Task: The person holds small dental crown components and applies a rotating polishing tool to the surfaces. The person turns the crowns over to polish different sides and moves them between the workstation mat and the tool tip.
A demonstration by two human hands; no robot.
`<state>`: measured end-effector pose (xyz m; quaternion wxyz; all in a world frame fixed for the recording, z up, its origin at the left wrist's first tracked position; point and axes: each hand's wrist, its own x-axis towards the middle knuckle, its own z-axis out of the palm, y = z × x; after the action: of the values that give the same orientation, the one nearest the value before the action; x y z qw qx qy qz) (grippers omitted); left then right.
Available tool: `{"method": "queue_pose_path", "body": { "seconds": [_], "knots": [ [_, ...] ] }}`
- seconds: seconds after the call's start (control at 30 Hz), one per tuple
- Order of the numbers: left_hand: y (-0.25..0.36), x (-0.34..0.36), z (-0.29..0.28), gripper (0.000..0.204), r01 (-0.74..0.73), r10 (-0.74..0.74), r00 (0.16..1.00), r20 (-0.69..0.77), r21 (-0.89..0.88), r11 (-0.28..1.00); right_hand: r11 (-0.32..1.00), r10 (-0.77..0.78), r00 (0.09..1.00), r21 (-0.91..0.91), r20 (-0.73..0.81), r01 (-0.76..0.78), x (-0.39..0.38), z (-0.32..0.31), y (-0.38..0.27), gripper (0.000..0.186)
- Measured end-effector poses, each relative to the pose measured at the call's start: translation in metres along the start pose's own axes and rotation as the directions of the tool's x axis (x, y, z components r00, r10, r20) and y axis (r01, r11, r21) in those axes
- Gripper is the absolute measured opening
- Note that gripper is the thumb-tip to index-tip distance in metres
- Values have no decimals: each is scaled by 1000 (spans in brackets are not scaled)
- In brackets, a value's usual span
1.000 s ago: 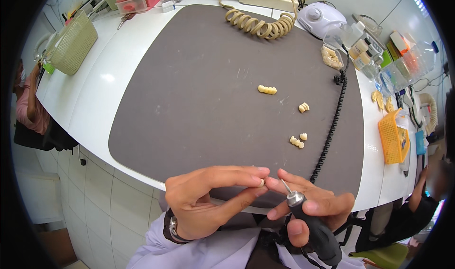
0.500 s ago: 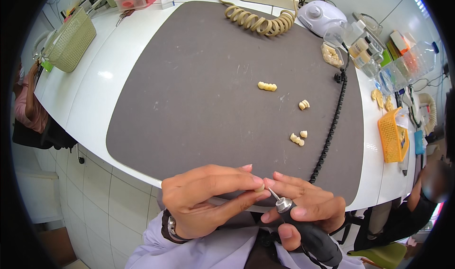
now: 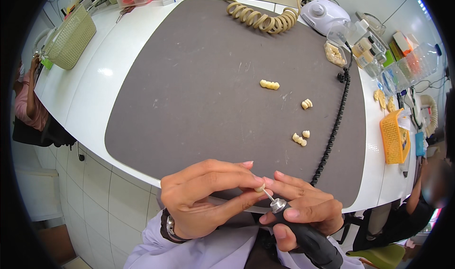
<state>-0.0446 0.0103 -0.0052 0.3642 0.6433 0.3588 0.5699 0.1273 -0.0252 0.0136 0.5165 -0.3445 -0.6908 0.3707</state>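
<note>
In the head view, we look down on a white bench (image 3: 95,88) with a dark grey mat (image 3: 204,79) on it. Both our hands are raised over the middle of its near edge. Our left hand (image 3: 208,195), a watch (image 3: 170,226) at its wrist, pinches a small cream tooth piece (image 3: 260,188) between thumb and fingertips. Our right hand (image 3: 303,209) is wrapped around a black handpiece (image 3: 316,243) with a silver nose. Its thin metal bit (image 3: 268,194) points up and left to the tooth piece; whether the tip touches it, we cannot tell. The fingertips of our two hands nearly meet.

On the mat, toward the bench's right edge, lie a joined row of cream teeth (image 3: 269,84), a smaller tooth cluster (image 3: 307,104) and, closer to us, another cluster (image 3: 299,139) with a single tooth (image 3: 306,134) just beside it. A coiled black cord (image 3: 335,131) runs down the mat's right side from near a clear box (image 3: 334,54) of tooth pieces. A beige coiled hose (image 3: 260,21) and a white machine (image 3: 324,15) with a dial stand along the far edge. An orange basket (image 3: 392,138) sits by the right edge, a pale green basket (image 3: 71,41) by the left.
</note>
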Motion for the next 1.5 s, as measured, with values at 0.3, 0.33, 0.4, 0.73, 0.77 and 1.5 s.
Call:
{"method": "queue_pose_path", "body": {
  "seconds": [0.3, 0.33, 0.4, 0.73, 0.77, 1.5],
  "knots": [
    [-2, 0, 1, 23, -30, 30, 1000, -6, 9, 1000, 1000, -5, 1000, 17, -5, 5, 1, 0, 1, 39],
    [-2, 0, 1, 23, -30, 30, 1000, -6, 10, 999, 1000, 0, 1000, 14, -7, 0, 1, 0, 0, 38],
    [-1, 0, 1, 23, -32, 32, 999, -11, 25, 999, 1000, 9, 1000, 9, -13, -9, 2, 1, -1, 37],
    [0, 0, 1, 24, -40, 40, 999, 2, 64, 997, 1000, -3, 1000, 19, -24, 3, -1, 1, 3, 36],
    [0, -1, 1, 23, -40, 40, 999, -1, 63, 997, 1000, 8, 1000, 30, -19, -8, 0, 0, 2, 36],
    [2, -1, 4, 22, 6, -4, 1000, -25, 58, 998, 999, -23, 998, 30, -55, 25, -1, 2, 5, 34]
  ]
}}
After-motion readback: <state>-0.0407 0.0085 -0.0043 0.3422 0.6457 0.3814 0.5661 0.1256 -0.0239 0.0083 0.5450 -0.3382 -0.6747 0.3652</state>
